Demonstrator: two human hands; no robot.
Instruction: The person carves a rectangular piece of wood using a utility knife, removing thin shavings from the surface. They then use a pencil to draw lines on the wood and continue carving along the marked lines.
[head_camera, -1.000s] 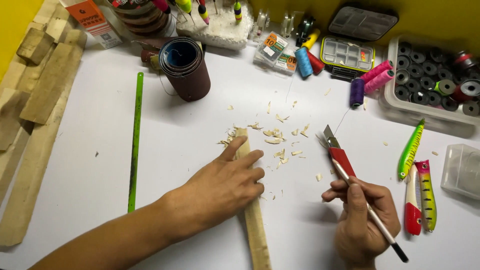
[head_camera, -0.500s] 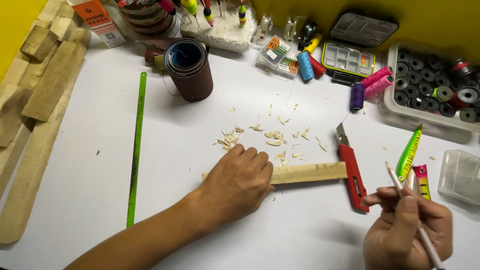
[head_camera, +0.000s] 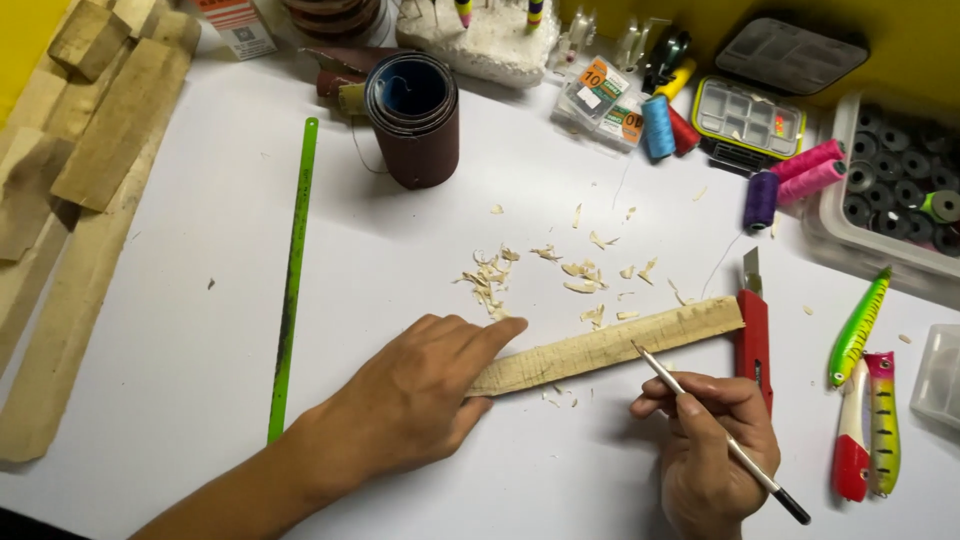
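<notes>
Presses the left hand (head_camera: 420, 400) palm-down on the left end of the wooden strip (head_camera: 610, 345), with the grip loose and flat, fingers stretched along the wood rather than curled round it, apparently to pin the piece to the white counter (head_camera: 200, 400) so that it cannot slide or twist. Keeps the strip lying flat near the middle of the counter, slightly slanted, with its right end touching or just beside the red utility knife (head_camera: 753, 335). Pinches a thin pencil-like tool (head_camera: 700, 415) in the right hand (head_camera: 710, 450), the grip closed narrowly near the point as in writing, and sets the tip on the strip's near edge, right of its middle; probably holds it low for fine control. Leaves the knife parked on the counter with its blade pointing away from both hands, close enough to reach yet out of the tool's way. Shows pale wood shavings (head_camera: 560, 270) scattered just beyond the strip. Keeps a long green blade-like bar (head_camera: 290, 280) well to the left, a roll of dark sandpaper (head_camera: 412, 120) upright at the back, rough wood offcuts (head_camera: 110, 130) stacked along the left edge, thread spools (head_camera: 760, 195) and a clear bin of bobbins (head_camera: 890, 190) at the far right, and painted fishing lures (head_camera: 870, 400) beside the right hand, all apart from the strip.
</notes>
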